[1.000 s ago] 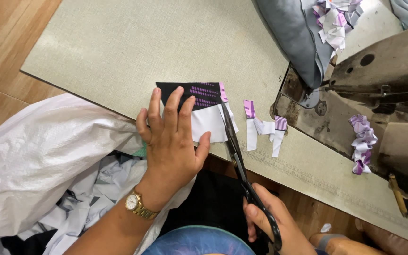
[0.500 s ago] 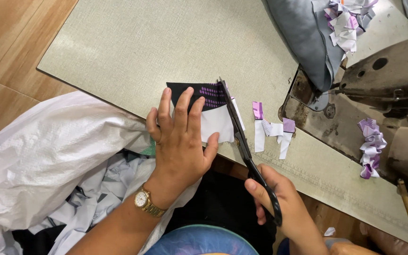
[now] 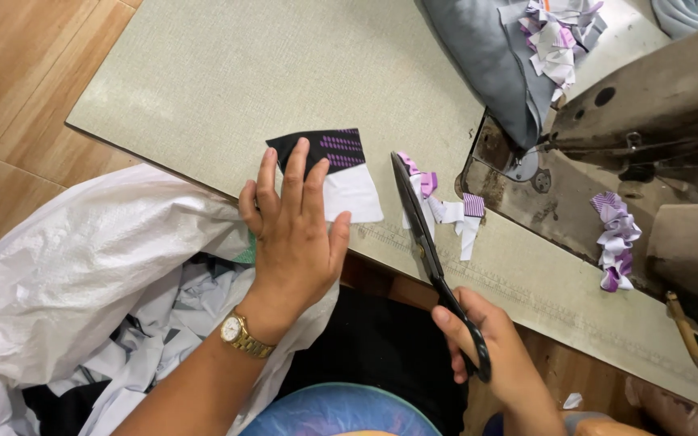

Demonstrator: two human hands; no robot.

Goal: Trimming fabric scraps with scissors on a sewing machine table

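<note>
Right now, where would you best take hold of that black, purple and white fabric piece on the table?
Pinch the fabric piece at its white lower right corner, coming from the right: that corner lies flat and bare, while the left hand covers its near left part.

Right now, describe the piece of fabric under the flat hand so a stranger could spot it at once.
Start at the pale table beside the sewing machine. Near its front edge the left hand lies flat on a small fabric piece. Unlike the narrow purple-and-white scraps past the scissors, it is wider, half black with purple dotted rows, half plain white.
</note>
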